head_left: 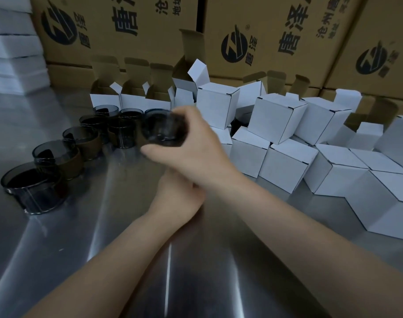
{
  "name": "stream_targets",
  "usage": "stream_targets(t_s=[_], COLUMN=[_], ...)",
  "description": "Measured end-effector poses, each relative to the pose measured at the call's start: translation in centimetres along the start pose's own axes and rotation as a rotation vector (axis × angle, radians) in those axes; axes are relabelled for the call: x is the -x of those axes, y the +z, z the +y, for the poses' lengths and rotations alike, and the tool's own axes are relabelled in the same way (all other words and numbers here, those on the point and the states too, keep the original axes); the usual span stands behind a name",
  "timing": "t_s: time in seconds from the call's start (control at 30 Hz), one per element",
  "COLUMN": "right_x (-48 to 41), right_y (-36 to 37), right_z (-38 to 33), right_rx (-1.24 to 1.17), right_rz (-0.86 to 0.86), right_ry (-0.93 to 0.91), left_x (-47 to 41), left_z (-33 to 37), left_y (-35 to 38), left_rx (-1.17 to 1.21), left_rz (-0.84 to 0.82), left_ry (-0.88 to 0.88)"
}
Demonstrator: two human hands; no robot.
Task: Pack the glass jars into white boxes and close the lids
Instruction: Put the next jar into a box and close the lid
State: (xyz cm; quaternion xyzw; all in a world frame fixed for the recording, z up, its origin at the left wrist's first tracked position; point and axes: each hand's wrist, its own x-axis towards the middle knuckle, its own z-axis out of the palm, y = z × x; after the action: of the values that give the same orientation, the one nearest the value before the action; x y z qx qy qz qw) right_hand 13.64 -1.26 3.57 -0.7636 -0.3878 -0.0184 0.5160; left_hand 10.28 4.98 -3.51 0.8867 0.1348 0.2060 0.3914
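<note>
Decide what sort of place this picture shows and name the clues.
Most likely a packing station in a warehouse or small factory. Printed brown shipping cartons are stacked behind a steel worktable, dark glass jars stand in rows on it, and open white boxes wait beside a pile of closed ones.

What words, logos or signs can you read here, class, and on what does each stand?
"唐泽", large, turned sideways: middle carton.
"沧州唐", cut by the frame edge: same carton.
"地址": left carton.
"®" by the round logo: middle carton.
Small characters beside the logos: too blurred.
No print seen on the white boxes or jars.
</note>
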Motion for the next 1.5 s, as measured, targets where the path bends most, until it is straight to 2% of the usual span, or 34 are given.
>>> stream_targets(t_s=[0.07, 0.17, 0.27, 0.37, 0.53, 0.7, 0.83, 1.0, 1.2, 1.4, 1.5], right_x=[0.9, 2.2, 3.5, 4.2, 4.5, 4.6, 4.9, 4.8, 4.6, 4.6, 4.6], right_y=[-2.0, -3.7, -4.5, -4.8, -4.8, -4.9, -5.2, -5.6, -5.6, -5.4, -5.5], right_z=[1.0, 3.1, 5.0, 6.3, 7.0, 7.0, 6.8, 6.8, 7.0, 7.7, 7.8], right_rx=[-0.047, -0.053, -0.019, -0.01, -0.005, -0.068, -0.129, -0.248, -0.36, -0.524, -0.516], right_rz=[0.084, 0.179, 0.206, 0.222, 0.207, 0.2, 0.159, 0.093, 0.044, 0.128, 0.147], right_ry=[0.036, 0.091, 0.106, 0.093, 0.059, -0.016, -0.042, 0.038, 0.158, 0.232, 0.253], left_x=[-0.2, -0.4, -0.4, -0.2, 0.3, 0.4, 0.8, 1.1, 1.1, 0.1, -2.2], left_z=[0.0, -0.2, -0.3, 0.0, 0.6, 0.9, 1.5, 1.4, 1.6, 1.8, 2.3], left_y=[-0.2, -0.4, -0.2, -0.3, -0.4, -0.7, -1.0, -0.9, -0.9, -2.6, -4.3], left_rx=[0.039, 0.108, 0.176, 0.246, 0.184, 0.119, 0.167, 0.268, 0.255, 0.215, 0.308], left_rz=[0.059, 0.096, 0.128, 0.091, 0.086, 0.128, 0.126, 0.124, 0.177, 0.024, 0.116], left_ry=[0.054, 0.017, 0.045, 0.127, 0.247, 0.287, 0.31, 0.256, 0.273, 0.348, 0.333])
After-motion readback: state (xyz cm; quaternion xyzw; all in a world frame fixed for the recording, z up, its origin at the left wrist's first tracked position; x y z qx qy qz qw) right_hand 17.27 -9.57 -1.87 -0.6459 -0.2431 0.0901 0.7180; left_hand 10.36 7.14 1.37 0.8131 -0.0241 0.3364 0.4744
